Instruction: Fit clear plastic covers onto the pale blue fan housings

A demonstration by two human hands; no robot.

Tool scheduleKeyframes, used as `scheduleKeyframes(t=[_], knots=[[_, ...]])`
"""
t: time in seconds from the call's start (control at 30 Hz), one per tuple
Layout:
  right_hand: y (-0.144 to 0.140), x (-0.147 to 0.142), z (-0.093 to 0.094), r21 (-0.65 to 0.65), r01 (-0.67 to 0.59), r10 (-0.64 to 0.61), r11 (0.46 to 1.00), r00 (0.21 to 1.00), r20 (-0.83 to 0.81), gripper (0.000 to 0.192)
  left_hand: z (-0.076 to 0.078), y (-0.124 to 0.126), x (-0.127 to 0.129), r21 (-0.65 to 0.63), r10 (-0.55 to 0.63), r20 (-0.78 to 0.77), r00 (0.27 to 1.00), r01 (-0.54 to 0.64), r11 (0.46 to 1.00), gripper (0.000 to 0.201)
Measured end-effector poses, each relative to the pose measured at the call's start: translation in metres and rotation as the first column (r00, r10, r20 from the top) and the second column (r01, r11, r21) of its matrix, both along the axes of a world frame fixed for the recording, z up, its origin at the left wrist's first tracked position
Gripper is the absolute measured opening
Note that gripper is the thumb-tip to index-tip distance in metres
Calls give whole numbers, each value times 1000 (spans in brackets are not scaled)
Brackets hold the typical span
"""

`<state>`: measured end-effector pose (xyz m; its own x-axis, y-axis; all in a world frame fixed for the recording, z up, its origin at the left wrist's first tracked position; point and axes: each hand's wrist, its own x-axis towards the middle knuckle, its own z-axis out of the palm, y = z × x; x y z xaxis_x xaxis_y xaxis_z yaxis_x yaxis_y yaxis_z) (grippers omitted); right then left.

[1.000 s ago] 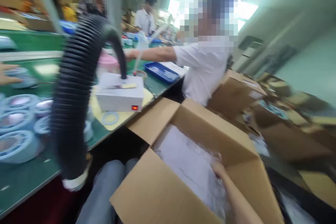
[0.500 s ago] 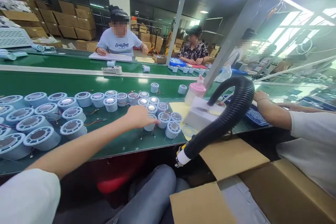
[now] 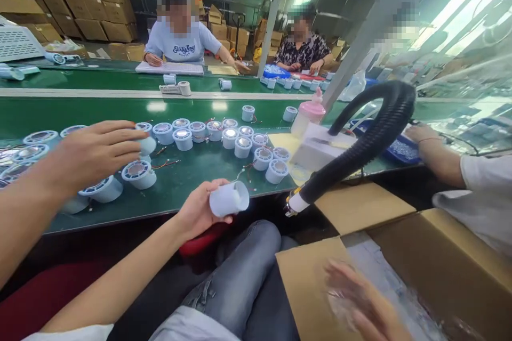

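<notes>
Now lifts a white housing (image 3: 229,200) off the green belt (image 3: 192,184), left hand (image 3: 198,213) fingers curled round it; brings right hand (image 3: 356,298) into view below the belt, blurred, grip impossible to tell.

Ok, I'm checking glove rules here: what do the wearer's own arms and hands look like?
No gloves on either. The left hand shows no ring or watch, and its arm is bare up to a short white sleeve. The right hand is too blurred for detail.
</notes>
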<state>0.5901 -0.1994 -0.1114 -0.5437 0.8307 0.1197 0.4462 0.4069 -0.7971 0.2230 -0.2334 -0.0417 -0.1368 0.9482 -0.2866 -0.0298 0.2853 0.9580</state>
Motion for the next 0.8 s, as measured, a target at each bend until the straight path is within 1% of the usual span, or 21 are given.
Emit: scheduleKeyframes(t=[0.03,0.07,0.1,0.13,0.17,0.23,0.27,0.3,0.33,0.37,0.4,0.43,0.47,0.5,0.53,0.57,0.6,0.63,0.67,0.73,0.8], knots=[[-8,-26,8,95,-90,87,991,996,28,42,-5,-9,6,-60,19,246,969,-4,998,41],[-15,-50,14,223,-132,127,966,991,36,46,-11,-17,13,-128,42,448,893,18,992,45],[-20,-71,19,325,-153,140,933,988,63,48,-17,-23,18,-190,60,572,818,61,980,47],[-24,-89,22,413,-177,152,893,984,94,48,-22,-28,23,-231,51,620,783,119,966,48],[-26,-102,23,486,-203,162,850,979,125,47,-27,-31,27,-250,19,630,776,180,951,47],[-28,-120,24,561,-212,127,800,974,188,46,-33,-36,33,-249,-89,573,814,277,928,43],[-29,-125,25,568,-207,97,796,971,219,46,-34,-36,34,-237,-167,509,845,324,916,40],[-29,-128,25,556,-199,65,807,966,252,47,-34,-37,35,-223,-256,418,872,372,901,37],[-29,-129,25,530,-195,46,826,959,281,47,-33,-36,35,-207,-347,295,890,414,886,35],[-30,-130,24,491,-193,43,850,953,300,46,-31,-36,35,-181,-426,142,893,447,876,33],[-30,-130,24,442,-195,57,876,951,305,43,-28,-36,36,-147,-481,-32,876,472,869,30],[-30,-129,23,389,-198,83,900,952,294,37,-26,-36,36,-109,-504,-210,838,492,864,26],[-30,-128,22,335,-204,113,920,956,270,30,-24,-37,37,-70,-488,-370,790,501,863,22],[-29,-126,22,282,-206,139,937,961,239,23,-23,-38,38,-33,-452,-490,745,502,864,20],[-29,-125,21,226,-205,158,952,965,211,17,-24,-39,39,-3,-415,-564,714,501,866,18],[-29,-123,22,168,-203,172,965,968,185,15,-25,-40,41,21,-386,-597,703,494,869,16],[-29,-122,22,108,-199,181,974,971,154,14,-28,-42,42,47,-359,-599,716,479,876,16],[-29,-121,23,48,-191,184,980,976,117,14,-32,-43,43,80,-332,-580,744,458,885,19],[-29,-120,25,-9,-180,180,984,981,73,13,-36,-44,43,118,-303,-549,779,430,895,25],[-28,-119,29,-104,-151,150,983,989,-21,13,-46,-45,44,184,-255,-476,842,379,907,45],[-28,-119,32,-189,-108,92,976,991,-95,22,-55,-45,44,236,-243,-425,872,366,900,58]])
